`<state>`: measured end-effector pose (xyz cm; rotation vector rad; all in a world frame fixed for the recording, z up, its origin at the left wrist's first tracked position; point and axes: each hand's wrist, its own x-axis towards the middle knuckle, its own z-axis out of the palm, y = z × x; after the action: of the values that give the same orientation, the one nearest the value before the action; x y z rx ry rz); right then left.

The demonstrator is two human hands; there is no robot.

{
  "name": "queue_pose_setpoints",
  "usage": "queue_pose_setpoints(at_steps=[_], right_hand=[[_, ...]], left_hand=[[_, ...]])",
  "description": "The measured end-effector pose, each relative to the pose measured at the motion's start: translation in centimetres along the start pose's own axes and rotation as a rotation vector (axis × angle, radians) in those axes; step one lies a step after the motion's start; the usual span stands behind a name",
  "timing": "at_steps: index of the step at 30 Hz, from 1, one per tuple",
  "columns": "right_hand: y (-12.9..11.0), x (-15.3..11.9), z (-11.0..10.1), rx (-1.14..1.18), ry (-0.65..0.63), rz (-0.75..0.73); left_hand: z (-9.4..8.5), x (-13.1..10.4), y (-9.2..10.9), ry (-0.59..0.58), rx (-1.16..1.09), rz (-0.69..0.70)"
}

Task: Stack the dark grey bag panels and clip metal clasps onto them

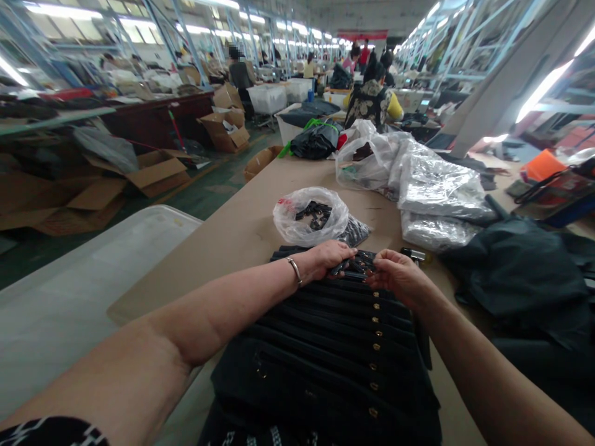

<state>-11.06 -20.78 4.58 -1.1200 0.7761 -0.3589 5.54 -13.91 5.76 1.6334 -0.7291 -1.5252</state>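
Note:
Dark fabric pieces (pixel 320 322) lie overlapped in a stack in front of me, with a row of small gold-coloured metal fittings (pixel 376 319) down the right side. Over the stack's far end, my left hand (pixel 331 257) is closed on several small black strips (pixel 357 265) with shiny metal bits. My right hand (pixel 397 272) pinches at the right end of these strips; what exactly sits between its fingertips is too small to make out. Just beyond, an open clear plastic bag (pixel 309 217) holds more small black pieces with metal on them.
Clear plastic packages (pixel 439 186) and a dark fabric heap (pixel 525 272) lie on the right of the brown table (pixel 223 248). A white bin (pixel 153 229) stands along its left edge. Cardboard boxes (pixel 158 173) are on the floor. A person (pixel 372 99) sits beyond the table.

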Motion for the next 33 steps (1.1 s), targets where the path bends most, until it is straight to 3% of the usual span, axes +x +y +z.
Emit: queue_pose_setpoints(at_steps=[5,9,14,17,24,33], right_hand=[[0.2,0.3,-0.6,-0.122,0.001,0.038],[0.2,0.4,-0.7,-0.208,0.027,0.068],[0.3,0.5,-1.1,-0.353,0.013,0.093],[0.8,0.9,-1.7,-0.601,0.030,-0.007],[1.5,1.5,-2.9,-1.143,0.109,-0.501],[0.1,1.1,0.5,-1.785,-0.195,-0.581]], left_hand=[[-0.1,0.5,-0.8,-0.132,0.024,0.032],[-0.1,0.6,-1.0,-0.161,0.071,0.082],[-0.2,0.7,-1.0,-0.138,0.400,0.187],[0.1,0.8,-0.6,-0.105,0.619,0.250],[-0.2,0.5,0.7,-0.094,0.841,0.295],[-3.5,-0.5,-0.2,0.031,0.680,0.236]])
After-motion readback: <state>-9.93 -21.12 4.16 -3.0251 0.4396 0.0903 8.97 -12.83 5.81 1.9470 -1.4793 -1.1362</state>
